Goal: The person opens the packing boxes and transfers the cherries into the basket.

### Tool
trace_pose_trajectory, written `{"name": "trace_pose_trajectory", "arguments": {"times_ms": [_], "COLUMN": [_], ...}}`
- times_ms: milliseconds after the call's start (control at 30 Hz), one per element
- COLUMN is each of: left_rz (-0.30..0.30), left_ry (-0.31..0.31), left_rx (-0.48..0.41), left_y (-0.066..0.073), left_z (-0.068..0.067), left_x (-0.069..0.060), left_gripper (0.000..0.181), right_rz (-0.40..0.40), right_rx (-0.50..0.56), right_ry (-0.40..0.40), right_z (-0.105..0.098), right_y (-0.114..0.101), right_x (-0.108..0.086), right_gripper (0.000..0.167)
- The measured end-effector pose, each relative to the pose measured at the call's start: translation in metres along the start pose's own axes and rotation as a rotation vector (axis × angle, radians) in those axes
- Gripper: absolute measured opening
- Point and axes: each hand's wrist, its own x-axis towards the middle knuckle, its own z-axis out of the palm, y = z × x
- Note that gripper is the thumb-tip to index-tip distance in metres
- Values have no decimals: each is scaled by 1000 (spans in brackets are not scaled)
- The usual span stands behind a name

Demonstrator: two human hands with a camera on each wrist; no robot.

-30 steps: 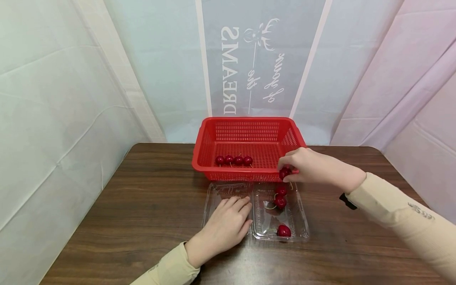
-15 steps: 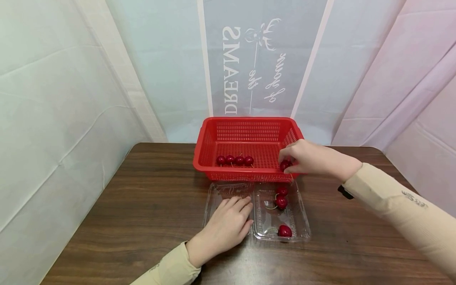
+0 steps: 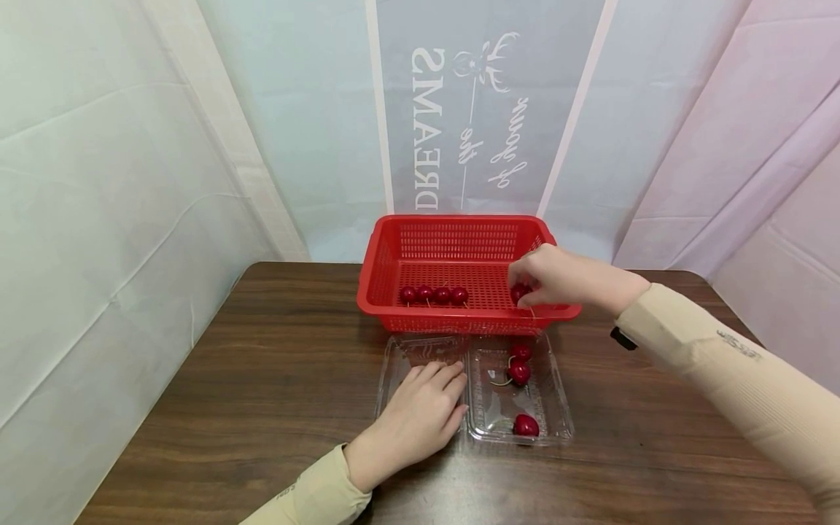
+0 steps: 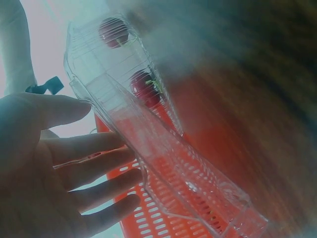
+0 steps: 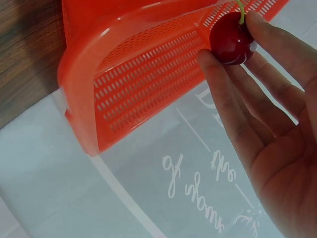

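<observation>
My right hand [image 3: 558, 277] is over the right front of the red plastic basket [image 3: 459, 315], pinching a dark red cherry [image 5: 230, 39]. The right wrist view shows that cherry between thumb and fingers, its green stem pointing up. Several more cherries [image 3: 434, 295] lie in a row along the basket's front inner side. My left hand [image 3: 416, 412] rests with extended fingers on the left half of a clear hinged plastic container [image 3: 488, 423]. In its right half are three cherries: two close together at the back [image 3: 520, 372] and one at the front [image 3: 526, 425].
A dark wood-grain table [image 3: 262, 394] carries everything. The basket stands directly behind the clear container, near the table's far edge. Behind it hangs a pale cloth [image 3: 328, 131] with printed lettering, and pale cloth walls rise at both sides.
My right hand has moved back and slightly left with the cherry, from above the container's back edge and the basket's front rim to inside the basket. The left hand stays put.
</observation>
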Motion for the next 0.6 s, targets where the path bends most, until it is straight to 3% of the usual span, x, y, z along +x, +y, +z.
{"name": "trace_pose_trajectory", "arguments": {"times_ms": [367, 600], "left_rz": [-2, -1], "left_ry": [2, 2], "left_rx": [0, -2], "left_y": [0, 0], "left_z": [0, 0], "left_x": [0, 1], "left_gripper": [37, 37], "right_rz": [53, 50], "right_rx": [38, 56], "right_ry": [-53, -36], "right_z": [0, -2], "right_y": [7, 7], "right_x": [13, 20], "right_gripper": [19, 17]}}
